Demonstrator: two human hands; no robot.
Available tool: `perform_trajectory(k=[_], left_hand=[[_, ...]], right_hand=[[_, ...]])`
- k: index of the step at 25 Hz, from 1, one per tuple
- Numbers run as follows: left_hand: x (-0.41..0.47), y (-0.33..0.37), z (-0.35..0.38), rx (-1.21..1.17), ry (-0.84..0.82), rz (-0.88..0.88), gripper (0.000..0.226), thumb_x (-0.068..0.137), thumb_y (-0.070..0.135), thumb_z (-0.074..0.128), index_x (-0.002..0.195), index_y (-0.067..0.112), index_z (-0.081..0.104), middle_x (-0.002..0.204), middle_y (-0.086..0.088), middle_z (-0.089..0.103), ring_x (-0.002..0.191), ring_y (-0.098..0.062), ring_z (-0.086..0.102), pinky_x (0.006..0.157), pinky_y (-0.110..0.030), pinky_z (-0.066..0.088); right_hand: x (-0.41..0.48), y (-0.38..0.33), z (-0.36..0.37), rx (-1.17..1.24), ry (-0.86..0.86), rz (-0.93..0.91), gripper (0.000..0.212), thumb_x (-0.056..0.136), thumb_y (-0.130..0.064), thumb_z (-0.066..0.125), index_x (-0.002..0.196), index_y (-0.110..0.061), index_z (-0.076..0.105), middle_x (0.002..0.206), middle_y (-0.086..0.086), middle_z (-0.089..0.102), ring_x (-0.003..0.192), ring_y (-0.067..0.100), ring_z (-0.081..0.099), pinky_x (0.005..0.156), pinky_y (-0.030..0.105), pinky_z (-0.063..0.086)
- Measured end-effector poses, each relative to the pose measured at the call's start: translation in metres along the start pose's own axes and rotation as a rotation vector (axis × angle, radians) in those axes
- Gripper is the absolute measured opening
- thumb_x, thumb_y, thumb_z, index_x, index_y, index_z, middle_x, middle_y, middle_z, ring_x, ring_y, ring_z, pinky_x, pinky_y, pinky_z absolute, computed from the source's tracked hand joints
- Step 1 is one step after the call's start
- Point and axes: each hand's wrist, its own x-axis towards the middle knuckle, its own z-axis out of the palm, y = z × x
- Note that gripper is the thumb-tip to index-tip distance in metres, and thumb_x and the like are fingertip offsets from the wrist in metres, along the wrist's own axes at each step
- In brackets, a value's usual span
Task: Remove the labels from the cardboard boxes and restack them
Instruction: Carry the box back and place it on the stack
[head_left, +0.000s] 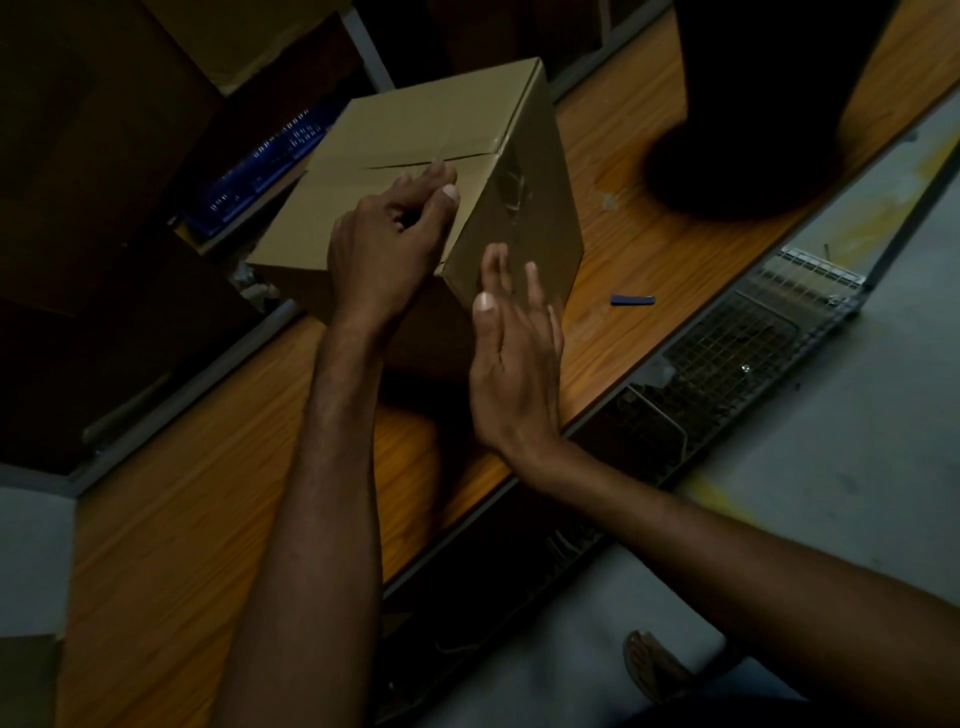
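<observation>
Brown cardboard box (415, 156) stands on the orange wooden counter (649, 208); the shiny patch (511, 189) on its side is too dim to read. The left hand (384, 234) curls at the top edge, though I cannot tell whether it holds anything. The right hand (511, 364) is spread flat against the box's side.

left hand (384, 244), right hand (514, 364) bare, forearms bare; foot in brownish sandal (655, 670), dim.

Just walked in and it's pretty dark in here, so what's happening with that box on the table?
A person is working on a cardboard box that stands on the wooden table. The left hand is curled on the box's top edge; whether it pinches a label is unclear. The right hand is held flat, straight-fingered, at the box's side face. A small blue piece lies on the table nearby.
</observation>
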Motion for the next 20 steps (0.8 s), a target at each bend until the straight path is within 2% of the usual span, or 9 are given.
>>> perform_trajectory(k=[3, 7, 11, 15, 20], left_hand=[[0.000, -0.002, 0.001, 0.021, 0.003, 0.001, 0.046, 0.094, 0.064, 0.048, 0.135, 0.046, 0.061, 0.146, 0.016, 0.056, 0.140, 0.000, 0.043, 0.117, -0.047, 0.039], [0.002, 0.001, 0.002, 0.003, 0.007, -0.006, 0.046, 0.095, 0.062, 0.049, 0.135, 0.043, 0.061, 0.145, 0.016, 0.057, 0.139, -0.002, 0.046, 0.114, -0.045, 0.042], [-0.001, 0.000, 0.002, 0.011, 0.019, -0.009, 0.043, 0.096, 0.061, 0.050, 0.133, 0.044, 0.063, 0.144, 0.016, 0.058, 0.138, 0.000, 0.047, 0.116, -0.046, 0.040], [-0.001, 0.005, 0.002, 0.015, 0.014, -0.015, 0.042, 0.098, 0.058, 0.051, 0.135, 0.043, 0.062, 0.146, 0.015, 0.057, 0.140, -0.001, 0.044, 0.116, -0.044, 0.040], [-0.003, 0.003, -0.001, 0.011, 0.009, -0.005, 0.042, 0.097, 0.059, 0.051, 0.135, 0.043, 0.061, 0.146, 0.016, 0.056, 0.140, -0.001, 0.043, 0.118, -0.047, 0.037]], right_hand=[[-0.013, 0.011, -0.004, -0.071, -0.052, -0.062, 0.054, 0.112, -0.041, 0.017, 0.164, -0.030, 0.022, 0.170, -0.014, 0.022, 0.160, 0.007, 0.002, 0.129, 0.042, 0.000], [0.010, 0.010, -0.003, -0.036, -0.015, 0.044, 0.056, 0.111, -0.043, 0.016, 0.165, -0.030, 0.021, 0.170, -0.014, 0.021, 0.160, 0.009, 0.001, 0.129, 0.044, 0.001], [-0.031, 0.019, -0.006, -0.075, -0.096, -0.051, 0.054, 0.111, -0.042, 0.016, 0.164, -0.031, 0.020, 0.169, -0.017, 0.019, 0.160, 0.005, 0.003, 0.129, 0.042, 0.002], [0.000, 0.017, 0.002, -0.059, -0.033, 0.099, 0.058, 0.109, -0.048, 0.012, 0.165, -0.031, 0.017, 0.171, -0.014, 0.019, 0.160, 0.008, -0.002, 0.130, 0.045, -0.001], [-0.034, 0.024, 0.003, -0.072, -0.058, -0.028, 0.055, 0.111, -0.043, 0.016, 0.164, -0.030, 0.019, 0.170, -0.015, 0.020, 0.160, 0.007, -0.001, 0.129, 0.042, 0.000]])
